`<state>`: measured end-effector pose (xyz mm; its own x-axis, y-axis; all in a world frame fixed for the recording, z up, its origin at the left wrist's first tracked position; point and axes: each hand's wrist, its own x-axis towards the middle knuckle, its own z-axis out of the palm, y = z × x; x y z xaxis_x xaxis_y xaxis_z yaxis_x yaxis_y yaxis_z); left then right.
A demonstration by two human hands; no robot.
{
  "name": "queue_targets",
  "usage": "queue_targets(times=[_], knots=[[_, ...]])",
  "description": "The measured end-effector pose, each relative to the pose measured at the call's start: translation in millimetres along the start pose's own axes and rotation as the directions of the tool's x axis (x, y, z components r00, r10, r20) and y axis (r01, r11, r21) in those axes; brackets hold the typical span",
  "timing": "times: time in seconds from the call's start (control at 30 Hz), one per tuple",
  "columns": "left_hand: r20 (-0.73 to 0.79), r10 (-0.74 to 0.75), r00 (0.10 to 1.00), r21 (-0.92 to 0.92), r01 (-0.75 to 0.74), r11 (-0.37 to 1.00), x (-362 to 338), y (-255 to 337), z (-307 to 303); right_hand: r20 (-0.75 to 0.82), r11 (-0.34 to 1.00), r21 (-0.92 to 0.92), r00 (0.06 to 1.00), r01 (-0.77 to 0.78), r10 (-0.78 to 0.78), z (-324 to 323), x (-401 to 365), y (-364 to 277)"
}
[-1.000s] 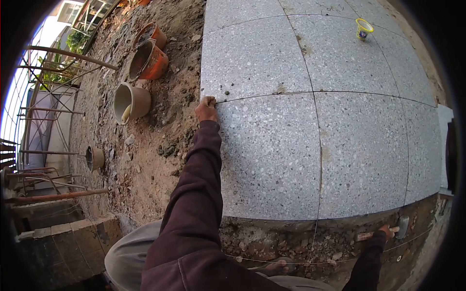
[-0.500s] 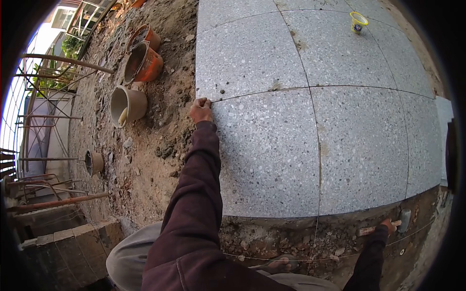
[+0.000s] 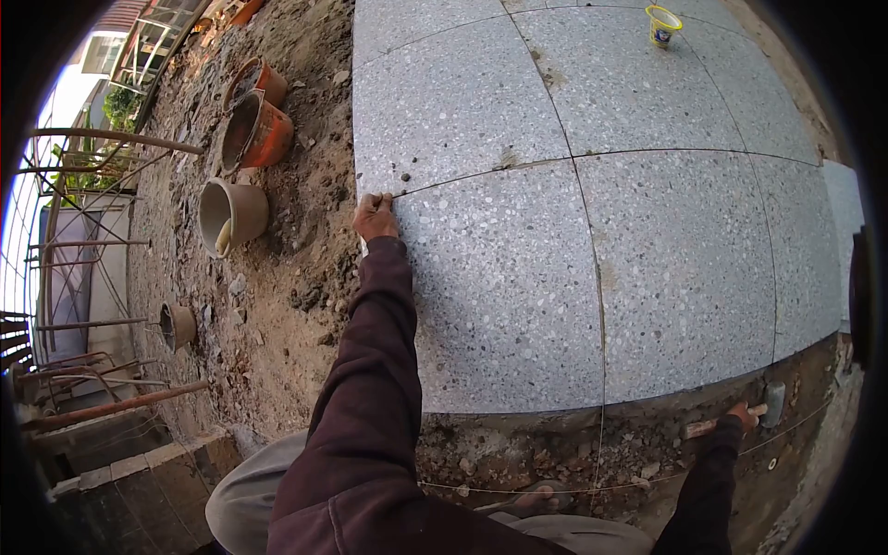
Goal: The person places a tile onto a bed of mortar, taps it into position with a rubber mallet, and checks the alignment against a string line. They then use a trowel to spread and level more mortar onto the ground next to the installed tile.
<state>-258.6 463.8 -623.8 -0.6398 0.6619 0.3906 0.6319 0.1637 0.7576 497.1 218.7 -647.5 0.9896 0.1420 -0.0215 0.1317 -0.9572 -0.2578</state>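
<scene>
Speckled grey tiles (image 3: 499,277) lie side by side with thin joints between them. My left hand (image 3: 376,218) is at the left edge of the nearest tile, by the end of a joint, its fingers pinched together; what they hold, if anything, is too small to tell. At the lower right, my right hand (image 3: 743,418) is closed around the wooden handle of a hammer (image 3: 774,404), whose grey head lies just past the tile's front edge. Small dark crumbs of mortar (image 3: 405,177) are on the tile near my left hand.
Orange buckets (image 3: 268,137) and a grey bucket (image 3: 248,213) stand on rough soil at the left, with a smaller bucket (image 3: 178,327) nearer. A yellow-rimmed cup (image 3: 662,28) stands on the far tiles. A taut string (image 3: 555,493) crosses the rubble in front. Metal frames (image 3: 120,407) stand far left.
The view has shifted slightly, so the tiles and buckets appear a little further left and higher. Both hands keep about the same places and grips.
</scene>
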Motion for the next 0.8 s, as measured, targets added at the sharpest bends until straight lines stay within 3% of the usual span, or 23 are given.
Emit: queue_targets(times=[0.13,0.23,0.33,0.43,0.47,0.57,0.63,0.7,0.77,0.8], knots=[[-0.009,0.093,0.996,0.108,-0.091,0.99,2,-9,-1,0.004,0.999,0.015,0.999,-0.033,0.033,4,5,2],[0.016,0.026,1.0,0.061,-0.027,0.998,3,-8,-1,0.011,0.999,-0.029,1.0,-0.014,0.014,5,9,4],[0.097,0.1,0.99,0.145,-0.113,0.983,4,-18,-3,-0.006,0.998,-0.054,1.0,0.015,-0.015,12,14,10],[0.103,-0.016,0.995,0.037,0.013,0.999,-2,-7,-5,-0.001,0.999,0.028,0.999,-0.035,0.035,0,-3,-3],[0.183,0.015,0.983,0.156,-0.044,0.987,-7,12,-15,-0.005,0.999,0.034,1.0,-0.026,0.026,-1,-5,-4],[0.062,0.185,0.981,0.195,-0.194,0.961,-27,38,-31,0.05,0.999,0.042,0.998,-0.029,0.027,-6,-9,-8],[0.317,0.329,0.889,0.179,-0.397,0.9,-70,52,-47,0.06,0.998,0.047,0.998,-0.031,0.028,-11,-11,-11],[0.683,0.343,0.645,0.18,-0.603,0.777,-127,105,-70,0.015,0.998,0.048,0.999,-0.033,0.033,-10,-16,-12],[0.778,0.314,0.544,0.177,-0.669,0.721,-160,131,-76,-0.123,0.998,0.059,0.992,-0.001,0.008,10,-4,2],[0.819,0.293,0.493,0.177,-0.703,0.689,-169,136,-74,-0.105,0.998,0.06,0.994,-0.01,0.016,0,-7,-3]])
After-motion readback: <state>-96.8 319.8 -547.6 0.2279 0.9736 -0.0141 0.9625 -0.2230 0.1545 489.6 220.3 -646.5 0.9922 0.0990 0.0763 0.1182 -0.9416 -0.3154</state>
